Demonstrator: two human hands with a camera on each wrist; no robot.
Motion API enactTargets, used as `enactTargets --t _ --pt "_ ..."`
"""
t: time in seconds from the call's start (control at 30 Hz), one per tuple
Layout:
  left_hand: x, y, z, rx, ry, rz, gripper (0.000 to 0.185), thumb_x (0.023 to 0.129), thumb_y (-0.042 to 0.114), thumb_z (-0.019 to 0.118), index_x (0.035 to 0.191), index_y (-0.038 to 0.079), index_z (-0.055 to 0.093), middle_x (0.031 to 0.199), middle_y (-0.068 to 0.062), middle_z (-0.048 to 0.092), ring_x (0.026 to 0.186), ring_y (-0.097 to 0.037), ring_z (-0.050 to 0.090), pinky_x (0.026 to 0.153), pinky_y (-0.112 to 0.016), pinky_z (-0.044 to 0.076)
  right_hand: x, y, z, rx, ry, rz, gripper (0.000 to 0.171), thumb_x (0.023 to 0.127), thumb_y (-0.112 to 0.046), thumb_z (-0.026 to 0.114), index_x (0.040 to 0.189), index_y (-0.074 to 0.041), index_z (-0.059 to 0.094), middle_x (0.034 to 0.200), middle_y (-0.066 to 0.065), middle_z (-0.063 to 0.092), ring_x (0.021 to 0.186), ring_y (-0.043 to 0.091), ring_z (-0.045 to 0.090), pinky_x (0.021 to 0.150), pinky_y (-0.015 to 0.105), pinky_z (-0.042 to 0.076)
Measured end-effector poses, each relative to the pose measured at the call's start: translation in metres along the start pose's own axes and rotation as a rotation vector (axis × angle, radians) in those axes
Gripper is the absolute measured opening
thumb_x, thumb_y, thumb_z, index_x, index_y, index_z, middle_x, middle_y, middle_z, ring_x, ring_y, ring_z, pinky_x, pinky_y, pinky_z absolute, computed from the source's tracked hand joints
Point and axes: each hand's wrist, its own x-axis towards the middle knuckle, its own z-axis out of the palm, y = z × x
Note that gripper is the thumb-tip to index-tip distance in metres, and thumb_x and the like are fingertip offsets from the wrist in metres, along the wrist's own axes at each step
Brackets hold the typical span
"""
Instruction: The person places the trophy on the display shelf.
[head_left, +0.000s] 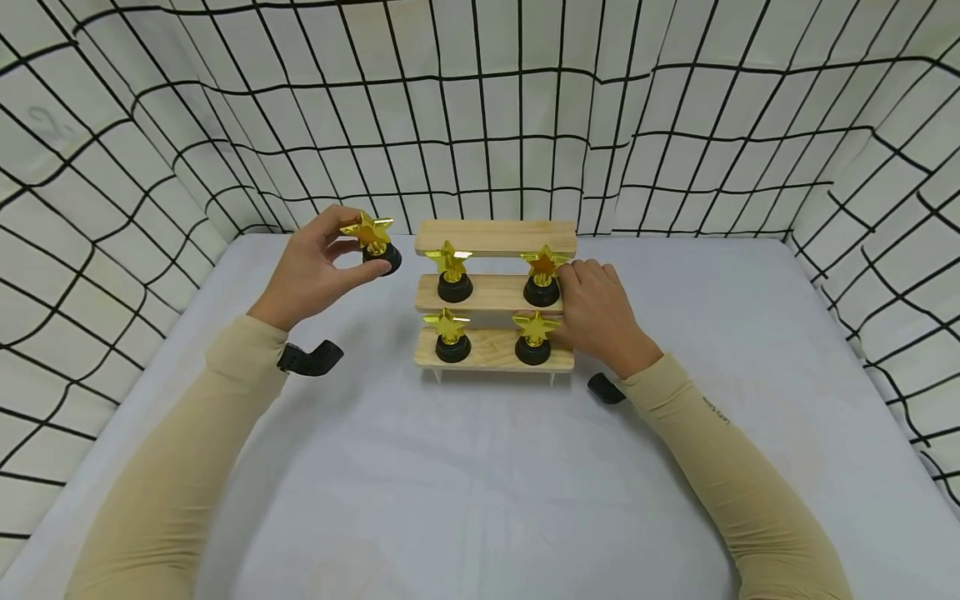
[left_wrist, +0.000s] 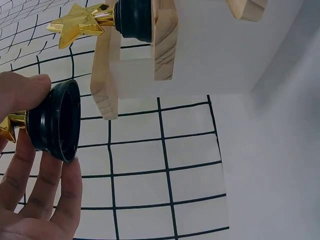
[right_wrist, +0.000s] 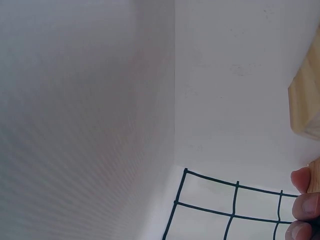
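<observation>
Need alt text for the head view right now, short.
The left hand holds a gold star trophy beside a three-step wooden rack; the right hand grips another trophy on the middle step. Three more trophies stand on the steps.

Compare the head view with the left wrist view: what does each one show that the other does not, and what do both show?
Only the head view shows the right hand against the three-step wooden rack, all four gold star trophies standing on it, and both beige sleeves.

Only the left wrist view shows the ribbed underside of the black round base of the held trophy.

Both show the left hand pinching a gold star trophy beside the rack, and the black-grid white cloth.
</observation>
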Motion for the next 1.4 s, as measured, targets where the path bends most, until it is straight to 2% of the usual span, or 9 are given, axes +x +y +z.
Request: enactTargets --t 0.13,0.33,0.53,0.67,0.87,1.2,1.4 --pt "0.006 0.002 0.003 -0.02 0.002 -0.006 0.054 0.086 0.009 0.084 0.131 0.006 0.055 0.125 -0.002 0.062 0.11 0.005 0.058 0.106 -0.014 0.053 0.0 0.0 -0.001 -0.004 -0.002 0.003 0.073 0.079 -0.06 0.082 0.111 0.001 0.06 0.094 0.014 0.063 0.087 0.032 0.056 0.073 0.042 0.043" --pt "0.015 0.003 0.008 -0.059 0.017 0.024 0.053 0.085 0.006 0.084 0.13 0.004 0.056 0.124 0.0 0.061 0.11 0.001 0.059 0.104 -0.011 0.053 0.0 0.001 -0.001 0.004 0.012 0.0 0.075 0.078 -0.063 0.082 0.111 0.001 0.06 0.095 0.014 0.063 0.088 0.032 0.056 0.073 0.042 0.043" --pt "0.025 0.005 0.01 -0.11 0.031 0.01 0.052 0.085 0.007 0.084 0.129 0.006 0.056 0.121 0.007 0.06 0.111 -0.002 0.06 0.104 -0.014 0.054 0.0 0.001 0.001 0.006 0.017 -0.006 0.074 0.079 -0.065 0.08 0.108 0.0 0.059 0.092 0.013 0.062 0.086 0.032 0.056 0.073 0.042 0.042" --pt "0.033 0.006 0.012 -0.142 0.021 -0.004 0.05 0.085 0.008 0.084 0.128 0.01 0.057 0.118 0.011 0.059 0.113 -0.003 0.061 0.105 -0.018 0.055 -0.001 0.0 0.0 0.016 0.001 0.001 0.069 0.077 -0.057 0.084 0.108 -0.001 0.058 0.092 0.012 0.061 0.086 0.031 0.054 0.073 0.042 0.041" --pt "0.042 0.007 0.017 -0.159 0.01 -0.018 0.049 0.086 0.012 0.084 0.128 0.013 0.058 0.117 0.013 0.059 0.111 -0.005 0.062 0.103 -0.017 0.055 -0.001 0.001 0.0 0.017 0.004 -0.006 0.069 0.075 -0.055 0.086 0.108 -0.001 0.059 0.091 0.012 0.061 0.084 0.031 0.053 0.073 0.041 0.041" --pt "0.06 0.009 0.025 -0.157 -0.024 -0.005 0.051 0.086 0.011 0.084 0.13 0.009 0.057 0.123 0.003 0.061 0.111 -0.009 0.064 0.108 -0.025 0.056 -0.001 0.002 0.002 0.018 0.023 -0.02 0.071 0.078 -0.06 0.083 0.108 -0.001 0.06 0.091 0.013 0.062 0.085 0.032 0.056 0.072 0.042 0.042" --pt "0.073 0.009 0.03 -0.184 -0.057 0.003 0.052 0.086 0.01 0.085 0.129 0.009 0.057 0.121 0.008 0.062 0.112 -0.006 0.063 0.106 -0.023 0.056 -0.001 0.004 0.004 0.01 0.039 -0.024 0.072 0.078 -0.063 0.081 0.106 -0.001 0.059 0.09 0.012 0.061 0.083 0.031 0.056 0.071 0.042 0.042"
